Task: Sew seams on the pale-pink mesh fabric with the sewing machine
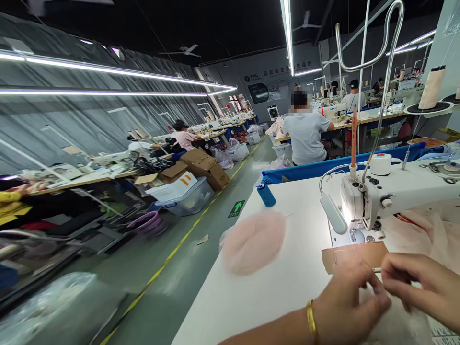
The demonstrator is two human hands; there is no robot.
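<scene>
My left hand [354, 299], with a gold bracelet on its wrist, is curled closed at the front of the sewing machine. Beside it my right hand [419, 282] is also closed, fingertips bent inward. Both pinch pale sheer fabric [398, 323], which hangs below them; the exact grip is partly hidden. Just beyond the hands, a brown flat piece [359, 254] lies in front of the needle area of the white sewing machine [402, 187], whose lamp is lit. More sheer pink fabric [440, 230] lies under the machine arm.
A round heap of pink tulle [257, 242] and a blue thread spool [266, 195] sit on the white table [230, 306] to the left. A thread cone [432, 88] stands behind the machine. Across the aisle are boxes [204, 167]; a person in a white shirt [305, 134] sits ahead.
</scene>
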